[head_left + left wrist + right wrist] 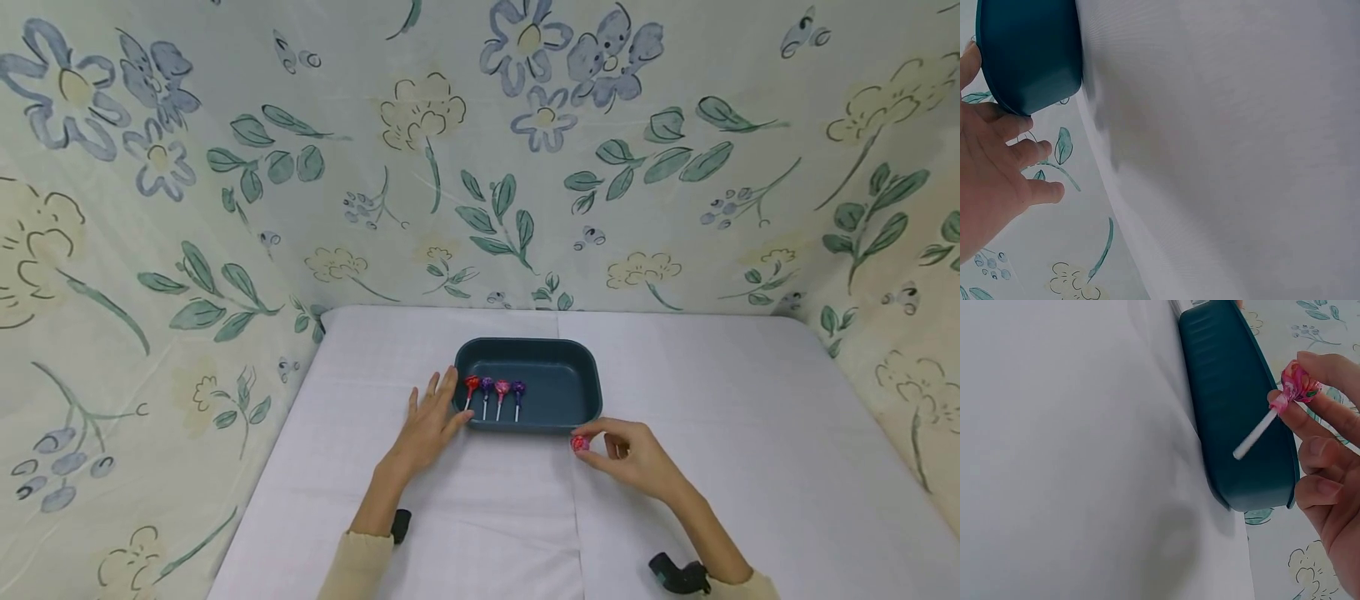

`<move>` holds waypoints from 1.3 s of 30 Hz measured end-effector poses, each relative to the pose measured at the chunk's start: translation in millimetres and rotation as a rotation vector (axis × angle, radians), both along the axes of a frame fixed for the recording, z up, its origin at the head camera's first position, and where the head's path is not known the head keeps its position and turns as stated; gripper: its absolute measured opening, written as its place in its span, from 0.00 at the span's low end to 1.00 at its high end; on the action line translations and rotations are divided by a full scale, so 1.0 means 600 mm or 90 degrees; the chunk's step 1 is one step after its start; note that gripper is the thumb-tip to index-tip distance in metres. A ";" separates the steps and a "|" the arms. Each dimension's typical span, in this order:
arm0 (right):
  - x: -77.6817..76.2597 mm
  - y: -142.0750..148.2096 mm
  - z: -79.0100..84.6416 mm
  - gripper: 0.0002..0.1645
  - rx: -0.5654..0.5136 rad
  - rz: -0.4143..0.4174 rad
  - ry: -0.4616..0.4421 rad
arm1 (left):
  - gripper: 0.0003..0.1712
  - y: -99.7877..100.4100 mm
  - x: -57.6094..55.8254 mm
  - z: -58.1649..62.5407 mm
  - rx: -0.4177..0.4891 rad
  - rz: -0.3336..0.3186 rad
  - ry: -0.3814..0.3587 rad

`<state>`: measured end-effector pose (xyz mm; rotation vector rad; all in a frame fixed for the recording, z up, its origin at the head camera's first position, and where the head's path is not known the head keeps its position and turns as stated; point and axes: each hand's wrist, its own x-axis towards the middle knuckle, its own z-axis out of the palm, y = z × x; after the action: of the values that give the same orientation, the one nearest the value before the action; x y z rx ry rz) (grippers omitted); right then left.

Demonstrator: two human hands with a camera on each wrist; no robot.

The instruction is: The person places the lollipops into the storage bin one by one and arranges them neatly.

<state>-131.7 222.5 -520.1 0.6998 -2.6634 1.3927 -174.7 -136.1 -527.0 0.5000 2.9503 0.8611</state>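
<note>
A dark teal tray [558,392] stands on the white-covered table. Inside it, along the left half, several lollipops lie in a row with sticks toward me: a red one [471,383], a purple one [486,387], a pink one [502,388] and another purple one [518,388]. My left hand [427,425] rests against the tray's left end, fingers extended, thumb at the near left corner. Between thumb and fingertips my right hand [633,454] pinches a pink lollipop [1297,384] by its wrapped head, just outside the near right corner. Its white stick [1255,434] points down in the right wrist view.
A white cloth [750,442] covers the table, with a crease running toward me. Floral fabric [420,208] hangs behind the table and at both sides. A black device [678,575] is worn at the right wrist, another [401,526] at the left.
</note>
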 end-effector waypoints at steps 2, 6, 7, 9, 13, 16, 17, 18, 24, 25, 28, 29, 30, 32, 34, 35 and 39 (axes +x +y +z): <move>-0.002 -0.001 0.002 0.14 0.002 -0.018 -0.028 | 0.48 0.000 0.000 0.000 0.002 0.000 0.000; -0.010 -0.003 0.007 0.13 -0.006 -0.052 -0.057 | 0.48 0.001 0.000 0.002 0.002 0.000 0.002; -0.012 -0.003 0.007 0.13 -0.013 -0.056 -0.055 | 0.48 0.001 0.000 0.002 0.001 0.000 0.003; -0.018 -0.005 0.007 0.13 -0.036 -0.059 -0.048 | 0.48 0.001 0.000 0.002 -0.001 -0.001 0.003; -0.030 -0.009 0.008 0.14 -0.096 -0.052 -0.045 | 0.48 0.000 -0.001 0.001 -0.004 0.000 0.004; -0.039 -0.011 0.010 0.14 -0.129 -0.055 -0.068 | 0.48 0.000 -0.003 -0.001 -0.004 0.001 0.006; -0.042 -0.012 0.010 0.15 -0.140 -0.059 -0.081 | 0.47 0.000 -0.003 -0.001 -0.004 0.001 0.006; -0.045 -0.013 0.011 0.15 -0.148 -0.064 -0.096 | 0.47 0.000 -0.004 -0.001 -0.001 0.001 0.006; -0.055 -0.016 0.015 0.18 -0.171 -0.091 -0.169 | 0.47 0.000 -0.006 -0.003 0.000 0.001 0.009; -0.055 -0.016 0.015 0.19 -0.169 -0.088 -0.175 | 0.47 0.000 -0.006 -0.003 0.000 0.002 0.010; -0.057 -0.018 0.015 0.20 -0.166 -0.080 -0.188 | 0.47 0.000 -0.006 -0.003 0.003 0.002 0.009; -0.057 -0.018 0.015 0.20 -0.167 -0.077 -0.191 | 0.47 0.000 -0.006 -0.003 0.004 0.001 0.009; -0.057 -0.019 0.015 0.20 -0.168 -0.073 -0.193 | 0.47 0.000 -0.006 -0.002 0.005 0.001 0.008; -0.058 -0.020 0.016 0.20 -0.172 -0.073 -0.198 | 0.47 0.000 -0.006 -0.002 0.005 0.000 0.008; -0.058 -0.021 0.016 0.20 -0.173 -0.076 -0.203 | 0.47 -0.001 -0.005 -0.001 0.002 -0.002 0.007; -0.059 -0.021 0.016 0.21 -0.170 -0.076 -0.203 | 0.47 -0.001 -0.005 -0.001 0.002 -0.002 0.006; -0.062 -0.023 0.018 0.26 -0.162 -0.081 -0.215 | 0.47 -0.001 -0.004 0.001 -0.002 -0.003 0.002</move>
<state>-168.8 208.4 -509.4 0.2864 -2.6261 1.9129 -176.9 -136.6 -526.5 0.5090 2.9515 0.8559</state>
